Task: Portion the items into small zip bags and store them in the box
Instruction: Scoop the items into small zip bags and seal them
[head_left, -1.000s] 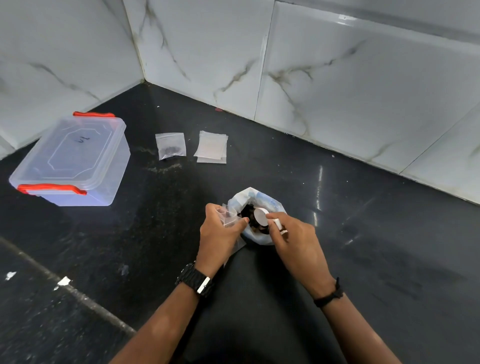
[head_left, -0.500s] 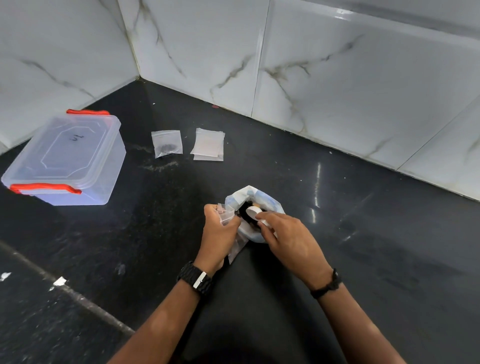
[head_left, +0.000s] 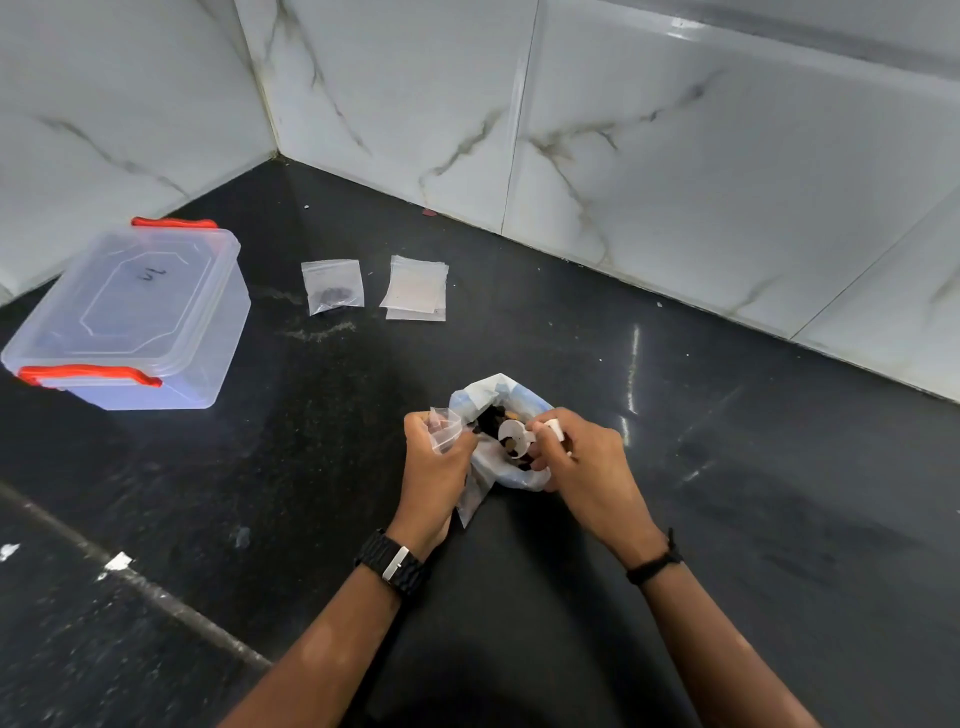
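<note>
Left hand (head_left: 435, 457) pinches our flimsy, slippery zip bag (head_left: 445, 422) at its mouth beside the bulk bag (head_left: 511, 470) on the bench (head_left: 727, 519), while right hand (head_left: 576, 462) grips the light scoop (head_left: 517, 439).

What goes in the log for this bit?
left hand: holds small zip bag | right hand: scooping with white spoon | box: closed
</note>
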